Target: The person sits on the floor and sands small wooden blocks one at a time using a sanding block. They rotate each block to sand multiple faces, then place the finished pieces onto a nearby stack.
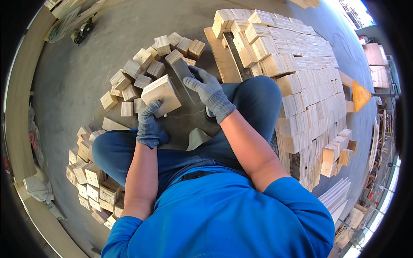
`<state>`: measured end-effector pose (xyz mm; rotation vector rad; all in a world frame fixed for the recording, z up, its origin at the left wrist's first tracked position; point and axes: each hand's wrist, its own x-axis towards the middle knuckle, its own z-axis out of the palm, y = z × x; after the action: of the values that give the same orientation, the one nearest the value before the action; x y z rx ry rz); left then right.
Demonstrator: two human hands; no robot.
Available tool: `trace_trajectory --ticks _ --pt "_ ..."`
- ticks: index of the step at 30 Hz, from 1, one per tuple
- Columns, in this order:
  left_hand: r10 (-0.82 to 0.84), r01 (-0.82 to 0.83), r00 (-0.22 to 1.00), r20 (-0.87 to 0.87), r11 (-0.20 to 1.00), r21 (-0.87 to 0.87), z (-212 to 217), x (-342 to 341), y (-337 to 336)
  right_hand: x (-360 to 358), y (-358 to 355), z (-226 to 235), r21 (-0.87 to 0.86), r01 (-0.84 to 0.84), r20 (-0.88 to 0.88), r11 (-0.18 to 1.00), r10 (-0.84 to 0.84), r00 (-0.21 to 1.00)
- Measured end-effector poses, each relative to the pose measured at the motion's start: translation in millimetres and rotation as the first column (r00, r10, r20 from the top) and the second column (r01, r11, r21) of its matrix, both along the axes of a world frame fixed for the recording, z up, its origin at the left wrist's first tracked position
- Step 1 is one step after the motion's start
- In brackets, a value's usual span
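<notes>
My gloved left hand point(150, 125) is closed on a pale plywood block point(163, 95), held above the floor between my knees. The fingers grip its near side, and a layered edge and a broad flat face show. Beside the block, my gloved right hand point(209, 93) is wrapped round a long, flat, dark grey tool point(182, 74). The tool stands tilted and slightly blurred, so I cannot make out its exact kind. A small gap shows between tool and block. Past both hands lies a loose heap of similar blocks point(143, 81) on the floor.
To the right, many blocks stand in a tall stacked pile point(301, 88) on a wooden pallet point(220, 60). Another block pile point(95, 178) lies by my left knee. An orange triangular part point(360, 96) stands beyond the stack. A dark power tool point(83, 32) lies at the far left.
</notes>
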<state>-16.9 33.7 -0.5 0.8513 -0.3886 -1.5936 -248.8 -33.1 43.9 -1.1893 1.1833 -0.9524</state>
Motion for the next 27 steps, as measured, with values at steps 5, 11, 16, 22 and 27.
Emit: trace_trajectory --ticks 5,11,16,22,27 --pt "-0.121 0.121 0.993 0.007 0.993 -0.012 -1.3 -2.2 0.3 18.2 -6.5 17.0 -0.084 -0.083 0.079 0.993 0.09 0.993" --pt "-0.163 0.163 0.986 -0.021 0.986 0.024 -5.2 3.6 7.5 8.5 -3.5 -7.5 -0.049 -0.128 -0.053 0.991 0.125 0.991" --pt "-0.184 0.173 0.968 -0.172 0.982 -0.073 -0.2 0.4 4.3 -3.1 2.7 -64.7 0.135 -0.07 -0.523 0.988 0.131 0.843" --pt "-0.075 0.082 0.985 -0.158 0.996 0.039 -15.6 1.4 -0.6 -2.3 -2.1 -49.9 0.28 0.138 0.053 0.95 -0.159 0.986" --pt "-0.093 0.097 0.972 0.216 0.995 -0.004 -4.9 6.7 -6.8 -1.4 6.8 -16.4 0.482 0.205 0.279 0.852 -0.371 0.886"
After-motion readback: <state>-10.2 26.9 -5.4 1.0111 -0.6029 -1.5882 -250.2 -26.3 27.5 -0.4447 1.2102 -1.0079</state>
